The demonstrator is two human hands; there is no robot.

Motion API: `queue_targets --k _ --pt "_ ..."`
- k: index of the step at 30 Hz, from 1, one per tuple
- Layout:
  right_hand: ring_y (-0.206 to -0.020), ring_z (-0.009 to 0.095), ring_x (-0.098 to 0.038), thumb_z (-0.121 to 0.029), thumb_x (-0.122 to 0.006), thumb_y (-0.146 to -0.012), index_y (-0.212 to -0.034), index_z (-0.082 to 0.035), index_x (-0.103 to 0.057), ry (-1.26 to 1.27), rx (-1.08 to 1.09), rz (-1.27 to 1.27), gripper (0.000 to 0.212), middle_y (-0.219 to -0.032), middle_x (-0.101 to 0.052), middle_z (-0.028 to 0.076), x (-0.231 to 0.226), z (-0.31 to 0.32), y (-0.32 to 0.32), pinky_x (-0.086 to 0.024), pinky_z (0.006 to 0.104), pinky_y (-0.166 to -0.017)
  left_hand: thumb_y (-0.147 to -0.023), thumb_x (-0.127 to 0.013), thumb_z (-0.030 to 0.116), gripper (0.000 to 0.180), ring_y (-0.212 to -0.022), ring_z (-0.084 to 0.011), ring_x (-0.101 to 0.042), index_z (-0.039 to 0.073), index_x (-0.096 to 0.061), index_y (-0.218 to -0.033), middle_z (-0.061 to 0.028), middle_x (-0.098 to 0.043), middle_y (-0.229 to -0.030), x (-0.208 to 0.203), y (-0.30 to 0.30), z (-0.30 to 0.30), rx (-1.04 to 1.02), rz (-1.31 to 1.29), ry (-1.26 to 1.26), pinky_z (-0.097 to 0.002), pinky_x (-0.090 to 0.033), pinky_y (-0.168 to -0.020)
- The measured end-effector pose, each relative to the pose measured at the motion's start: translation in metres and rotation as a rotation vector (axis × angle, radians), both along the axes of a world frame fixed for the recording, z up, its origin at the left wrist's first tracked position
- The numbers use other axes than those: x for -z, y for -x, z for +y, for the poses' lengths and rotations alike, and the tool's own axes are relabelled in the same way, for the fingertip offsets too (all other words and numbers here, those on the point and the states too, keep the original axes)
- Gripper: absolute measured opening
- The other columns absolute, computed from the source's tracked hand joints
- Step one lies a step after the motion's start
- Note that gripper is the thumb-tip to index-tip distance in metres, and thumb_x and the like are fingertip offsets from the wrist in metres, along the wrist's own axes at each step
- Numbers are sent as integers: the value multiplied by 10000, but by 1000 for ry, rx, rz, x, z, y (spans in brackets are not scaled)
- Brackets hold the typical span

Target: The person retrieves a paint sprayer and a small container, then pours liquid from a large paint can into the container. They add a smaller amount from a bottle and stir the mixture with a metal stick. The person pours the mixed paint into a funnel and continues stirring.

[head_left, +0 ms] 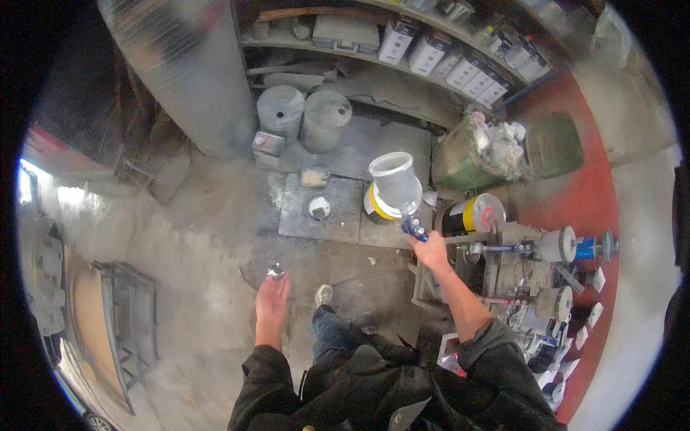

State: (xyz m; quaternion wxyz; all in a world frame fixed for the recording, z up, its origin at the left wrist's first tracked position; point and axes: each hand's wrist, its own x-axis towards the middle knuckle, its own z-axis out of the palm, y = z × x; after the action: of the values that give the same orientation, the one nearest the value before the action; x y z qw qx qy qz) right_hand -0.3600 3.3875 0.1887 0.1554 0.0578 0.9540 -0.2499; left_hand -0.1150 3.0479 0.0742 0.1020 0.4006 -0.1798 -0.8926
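My right hand (429, 251) grips a blue and silver spray gun (413, 228), held out to the right just in front of a pail. That pail (379, 206), black, yellow and white, has a pale translucent bucket (397, 179) tilted on or in it. Whether the gun touches the pail cannot be told. Lower and to the left, my left hand (271, 302) holds a small shiny silver and dark part (276, 271) at its fingertips; its kind is too small to make out.
Two metal drums (326, 118) stand at the back beside a small can (268, 144). A green bin (460, 154) overflows with rubbish. On its side lies another pail (474, 214). A cluttered bench (514, 266) runs along the right. A hose (359, 276) crosses the floor. Boxes (429, 54) line a shelf.
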Motion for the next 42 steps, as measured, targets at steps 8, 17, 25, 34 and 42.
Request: queue_targets --k 8,17,25,34,42 --pt "-656 108 -594 -351 -705 -948 -1034 -75 -659 820 338 -291 293 -770 -636 9 -5 -63 -1 -490 297 -501 -972 -654 164 155 -1011 -212 -652 67 -598 -1079 -109 -675 -1155 -8 9 -5 36 -55 -89 -300 -547 -808" --pt "-611 101 -572 -326 -682 -963 -945 -89 -641 834 385 -267 241 -739 -619 11 -22 -98 16 -420 272 -446 -970 -702 247 289 -956 -173 -672 22 -618 -1130 -97 -689 -1108 -16 15 18 47 -125 -86 -273 -567 -798" --pt "-829 102 -616 -367 -740 -920 -1061 -95 -667 1012 475 -279 315 -968 -647 10 -37 -71 -12 -500 285 -497 -971 -703 240 297 -924 -179 -666 5 -629 -1136 -78 -678 -1057 -62 67 57 303 -87 108 -294 -566 -803" --pt "-621 98 -548 -250 -734 -940 -990 -114 -641 1232 566 -484 172 -733 -575 1 -69 39 -136 -449 273 -468 -1013 -624 368 334 -781 -147 -649 42 -655 -1072 -67 -693 -958 -111 121 149 929 104 266 -281 -551 -702" --pt "-543 89 -494 -323 -733 -934 -816 -96 -629 1253 655 -300 276 -627 -509 -12 -59 118 -237 -419 261 -462 -997 -643 401 353 -691 -113 -633 50 -655 -1019 -40 -687 -871 -131 93 244 1300 159 369 -254 -529 -633"
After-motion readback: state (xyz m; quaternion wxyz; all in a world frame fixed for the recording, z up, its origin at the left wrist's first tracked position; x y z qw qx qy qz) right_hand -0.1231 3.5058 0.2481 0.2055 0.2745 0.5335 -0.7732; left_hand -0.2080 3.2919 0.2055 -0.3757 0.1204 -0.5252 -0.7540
